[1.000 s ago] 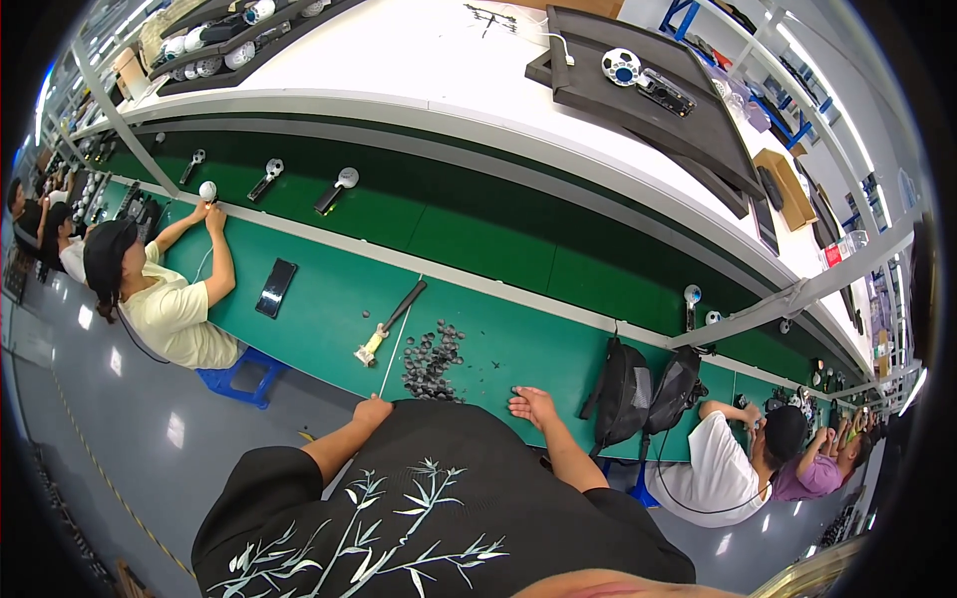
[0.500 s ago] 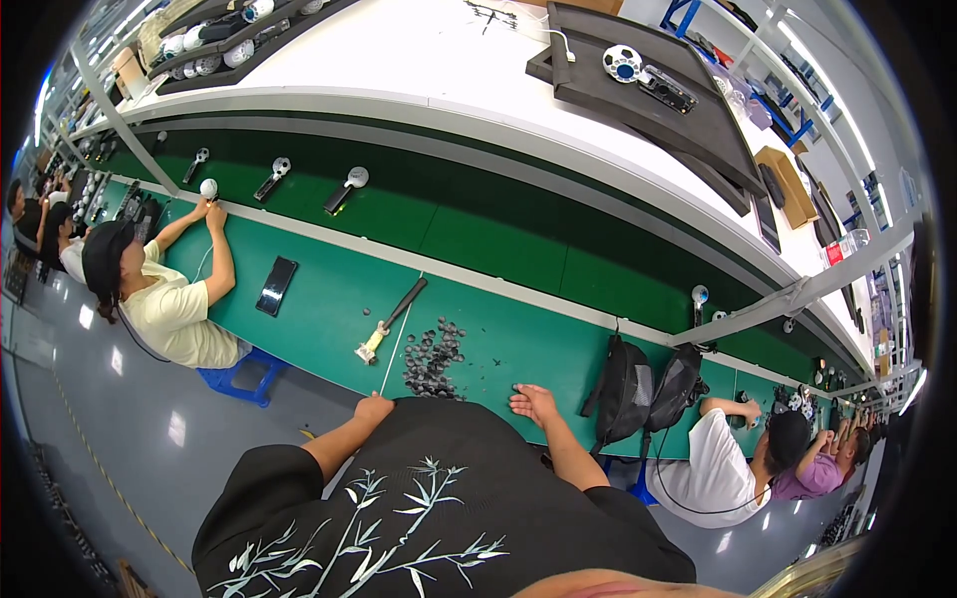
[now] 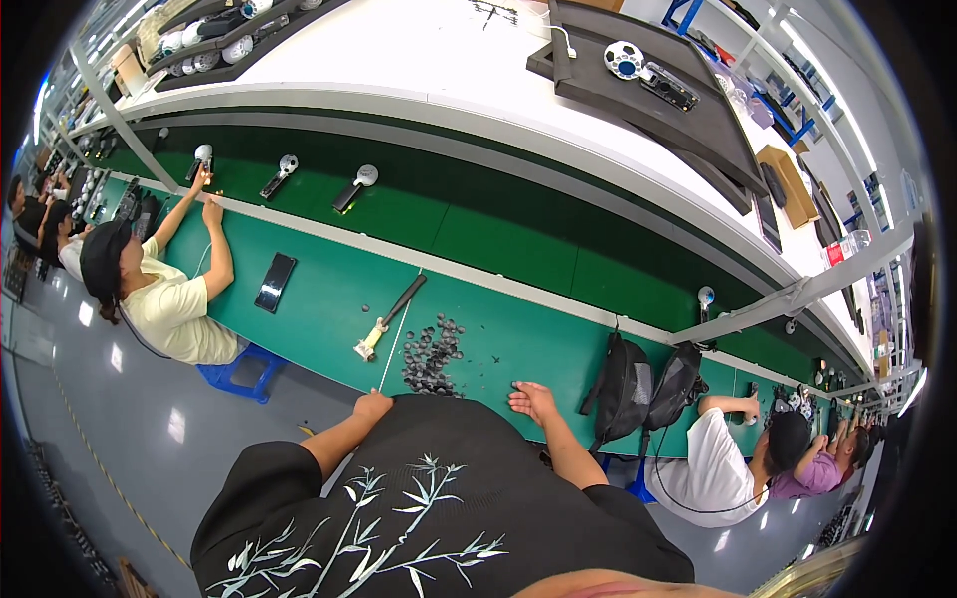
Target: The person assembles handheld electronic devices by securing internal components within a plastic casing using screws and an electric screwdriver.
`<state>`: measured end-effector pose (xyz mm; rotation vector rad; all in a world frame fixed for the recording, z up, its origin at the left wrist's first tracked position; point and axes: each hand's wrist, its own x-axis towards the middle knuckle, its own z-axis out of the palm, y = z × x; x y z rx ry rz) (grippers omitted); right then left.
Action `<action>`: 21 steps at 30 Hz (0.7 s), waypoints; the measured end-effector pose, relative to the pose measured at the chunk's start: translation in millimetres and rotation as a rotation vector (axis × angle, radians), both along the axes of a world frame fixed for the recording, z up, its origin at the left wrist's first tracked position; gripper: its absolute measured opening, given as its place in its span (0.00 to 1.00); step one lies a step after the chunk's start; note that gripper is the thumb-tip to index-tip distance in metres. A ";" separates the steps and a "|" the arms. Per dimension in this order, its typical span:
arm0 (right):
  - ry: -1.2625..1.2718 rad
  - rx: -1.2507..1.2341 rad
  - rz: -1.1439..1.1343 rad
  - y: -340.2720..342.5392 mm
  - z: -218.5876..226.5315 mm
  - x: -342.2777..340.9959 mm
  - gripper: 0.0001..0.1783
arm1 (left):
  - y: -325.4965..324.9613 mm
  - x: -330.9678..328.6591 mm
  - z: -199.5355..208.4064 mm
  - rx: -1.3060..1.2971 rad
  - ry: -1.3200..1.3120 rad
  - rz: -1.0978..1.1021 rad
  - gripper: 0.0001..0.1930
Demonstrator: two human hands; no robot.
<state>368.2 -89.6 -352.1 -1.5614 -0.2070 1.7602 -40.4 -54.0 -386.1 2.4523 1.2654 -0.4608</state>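
My left hand (image 3: 373, 406) is at the near edge of the green table (image 3: 498, 351), its fingers curled closed; whatever they hold, if anything, is hidden. To the right, my right hand (image 3: 533, 401) rests over the table's near edge, open and with nothing in it, its slightly bent fingers pointing left. Between the hands, a pile of small black round parts (image 3: 431, 361) is spread on the tabletop. Left of the pile lies a tool with a black handle and a pale yellowish head (image 3: 389, 321). Neither hand touches the pile or the tool.
A black phone (image 3: 275, 283) lies at left, near a seated person (image 3: 164, 299). Two black backpacks (image 3: 626, 391) stand at right, beside another person (image 3: 713, 463). Beyond the table runs a green belt (image 3: 478, 227) with ball-headed handheld devices (image 3: 356, 189), under a white shelf (image 3: 399, 60).
The devices on the belt have shifted slightly right. The person at left has reached forward to the belt with the white ball-headed device. My hands have hardly moved.
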 end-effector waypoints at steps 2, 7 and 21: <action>0.008 0.003 0.006 1.1 -2.5 0.9 0.13 | 2.1 2.7 1.7 -0.020 0.017 0.009 0.13; -0.001 0.009 -0.003 2.4 -1.7 -1.1 0.12 | 2.3 4.0 6.5 -0.097 0.062 0.091 0.13; -0.008 -0.025 -0.042 -1.7 -4.1 -0.4 0.10 | -2.5 10.8 26.9 -0.219 0.048 0.261 0.17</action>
